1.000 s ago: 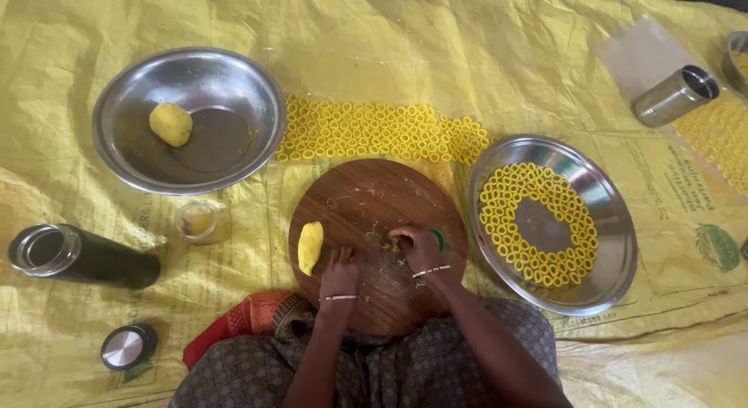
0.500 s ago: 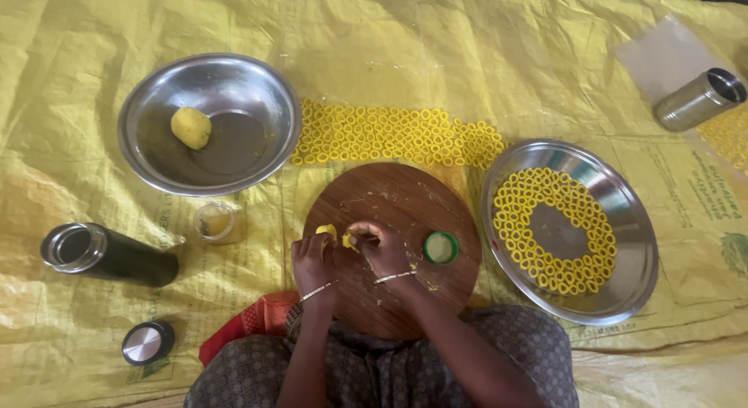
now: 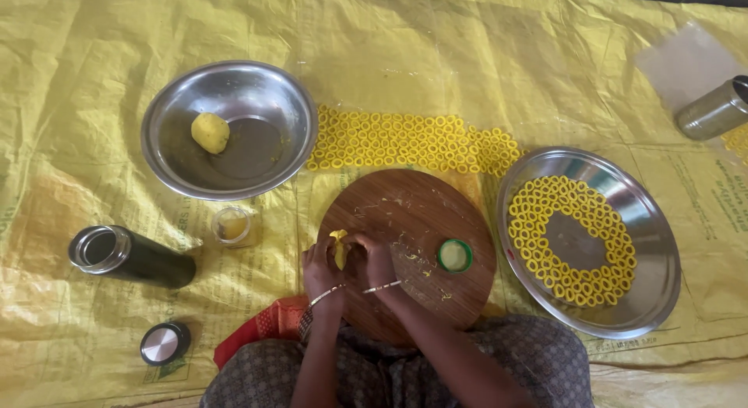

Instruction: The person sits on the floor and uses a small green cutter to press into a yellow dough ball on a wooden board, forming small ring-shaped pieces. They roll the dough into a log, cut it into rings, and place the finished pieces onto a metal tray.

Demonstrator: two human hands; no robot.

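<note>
Both hands meet at the left edge of a round wooden board (image 3: 413,213). My left hand (image 3: 321,266) and my right hand (image 3: 375,258) pinch a small piece of yellow dough (image 3: 340,248) between their fingers. A small green-rimmed cap (image 3: 454,255) lies on the board to the right of my right hand. Bits of dough are scattered over the wood.
A steel bowl (image 3: 257,96) at the upper left holds a yellow dough ball (image 3: 210,132). Rows of yellow dough rings (image 3: 405,140) lie on the yellow sheet behind the board. A steel plate (image 3: 654,244) at right carries more rings. A small glass (image 3: 232,226), a dark flask (image 3: 128,256) and its lid (image 3: 163,343) sit at left; a steel tumbler (image 3: 713,110) lies far right.
The dough piece has gone from lying on the board's left side into both hands, which came together around it. The camera view has shifted slightly.
</note>
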